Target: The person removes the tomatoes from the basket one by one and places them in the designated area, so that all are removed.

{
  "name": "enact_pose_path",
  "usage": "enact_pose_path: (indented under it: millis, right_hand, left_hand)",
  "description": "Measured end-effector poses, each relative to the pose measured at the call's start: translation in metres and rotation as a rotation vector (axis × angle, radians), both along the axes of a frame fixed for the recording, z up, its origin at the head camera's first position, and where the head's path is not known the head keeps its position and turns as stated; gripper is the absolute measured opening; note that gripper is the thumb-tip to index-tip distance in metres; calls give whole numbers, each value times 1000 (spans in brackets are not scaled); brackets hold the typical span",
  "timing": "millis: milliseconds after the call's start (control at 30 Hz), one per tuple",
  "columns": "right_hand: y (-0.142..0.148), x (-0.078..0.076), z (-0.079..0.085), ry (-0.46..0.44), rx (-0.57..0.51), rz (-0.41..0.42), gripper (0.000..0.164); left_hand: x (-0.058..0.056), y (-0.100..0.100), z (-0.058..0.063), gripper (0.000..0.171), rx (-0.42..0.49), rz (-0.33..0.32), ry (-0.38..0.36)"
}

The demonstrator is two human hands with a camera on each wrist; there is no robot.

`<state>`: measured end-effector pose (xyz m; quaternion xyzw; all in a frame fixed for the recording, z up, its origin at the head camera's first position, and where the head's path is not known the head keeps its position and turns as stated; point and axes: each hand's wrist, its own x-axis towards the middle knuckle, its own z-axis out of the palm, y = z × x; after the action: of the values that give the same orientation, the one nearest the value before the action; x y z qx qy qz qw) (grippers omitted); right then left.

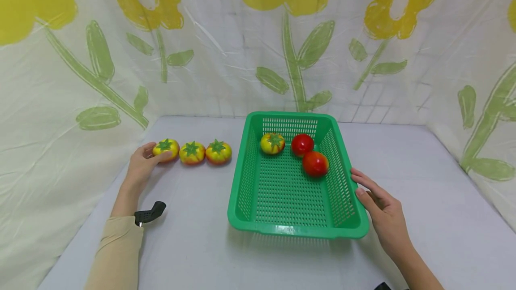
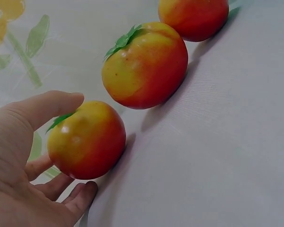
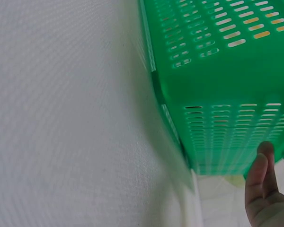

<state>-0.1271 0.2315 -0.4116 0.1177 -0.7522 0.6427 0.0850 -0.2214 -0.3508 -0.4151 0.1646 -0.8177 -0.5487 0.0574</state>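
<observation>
At the left end of a row, my left hand (image 1: 142,164) grips a yellow-red tomato (image 1: 166,150) with a green leafy top. In the left wrist view, the thumb lies over that tomato (image 2: 87,142) and the other fingers curl beneath its far side. Two similar tomatoes, a middle one (image 1: 192,153) and a right one (image 1: 218,151), sit beside it. My right hand (image 1: 384,214) touches the right rim of a green plastic basket (image 1: 298,232). Inside the basket lie a yellow-red tomato (image 1: 272,143) and two red ones, a rear one (image 1: 302,145) and a front one (image 1: 316,164).
A white cloth covers the table (image 1: 189,236). Behind it hangs a pale curtain (image 1: 217,57) printed with yellow flowers. A black strap piece (image 1: 151,213) sticks out from the left wrist. The basket stands right of the tomato row, with a gap between them.
</observation>
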Motion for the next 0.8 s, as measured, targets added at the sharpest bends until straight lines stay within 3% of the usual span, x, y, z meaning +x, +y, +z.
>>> enact_pose_path:
  millis: [267, 567, 800]
  right_hand:
    - [1, 0, 0, 1, -7, 3, 38]
    - [0, 0, 0, 5, 27, 2, 38]
    - [1, 0, 0, 7, 63, -16, 38]
  left_hand:
    - [1, 1, 5, 91, -85, 43, 70]
    - [4, 12, 31, 82, -112, 112, 188]
    - [8, 24, 52, 69, -86, 159, 340]
